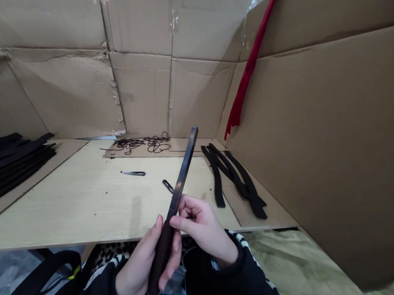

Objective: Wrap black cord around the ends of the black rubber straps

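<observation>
A long, flat black strap (171,212) stands tilted in front of me, its upper end pointing toward the far side of the board. My left hand (140,267) wraps around its lower part. My right hand (201,230) pinches the strap higher up between thumb and fingers. Both hands are just in front of the board's near edge. A small metal-bladed knife (133,173) lies on the pale wooden board (81,207), and a short black piece (168,186) lies nearer the strap's upper part.
A tangle of thin black cord (138,145) lies on a cardboard sheet at the back. Several black straps (234,181) lie to the right, and a stack of black strips (5,167) lies at the left. Cardboard walls (329,148) surround the board, with a red strip (252,56) against them.
</observation>
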A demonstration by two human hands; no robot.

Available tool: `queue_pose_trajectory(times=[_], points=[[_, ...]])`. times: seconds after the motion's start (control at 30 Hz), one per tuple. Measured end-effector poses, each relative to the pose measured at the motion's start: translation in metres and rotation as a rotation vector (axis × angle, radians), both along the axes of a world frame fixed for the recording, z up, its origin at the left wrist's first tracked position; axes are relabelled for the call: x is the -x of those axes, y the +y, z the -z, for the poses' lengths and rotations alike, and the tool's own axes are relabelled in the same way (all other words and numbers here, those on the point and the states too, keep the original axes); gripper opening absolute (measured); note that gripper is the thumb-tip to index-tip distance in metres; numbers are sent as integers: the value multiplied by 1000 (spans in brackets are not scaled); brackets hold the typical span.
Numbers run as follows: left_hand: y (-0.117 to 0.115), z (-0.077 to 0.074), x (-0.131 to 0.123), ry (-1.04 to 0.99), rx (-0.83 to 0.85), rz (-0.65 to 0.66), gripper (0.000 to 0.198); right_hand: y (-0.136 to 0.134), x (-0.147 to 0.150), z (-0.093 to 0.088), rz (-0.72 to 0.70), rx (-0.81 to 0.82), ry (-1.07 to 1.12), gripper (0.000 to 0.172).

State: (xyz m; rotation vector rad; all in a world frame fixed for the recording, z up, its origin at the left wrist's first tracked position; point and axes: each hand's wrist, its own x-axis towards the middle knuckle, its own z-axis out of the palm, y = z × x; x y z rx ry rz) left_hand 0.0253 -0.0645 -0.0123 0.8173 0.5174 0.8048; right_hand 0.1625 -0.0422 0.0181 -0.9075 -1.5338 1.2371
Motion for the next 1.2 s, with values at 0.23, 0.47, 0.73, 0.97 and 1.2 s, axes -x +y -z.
queue_pose_trajectory(times=[0.23, 0.47, 0.73, 0.97, 1.2], points=[[-6, 1, -1, 135, -83, -182, 46, -6, 0, -3, -15, 47, -105, 31], [1, 10, 3, 7, -76, -85, 44, -3, -9, -4, -72, -94, -264, 26], [-3, -2, 6, 320, -185, -431, 43, -6, -9, -5, 88, -125, -260, 26], [9, 11, -1, -34, 1, -138, 40, -4, -2, -1, -224, 64, 28, 46], [5, 4, -5, 162, -109, -235, 43, -1, -4, 2, 119, -1, -49, 30]])
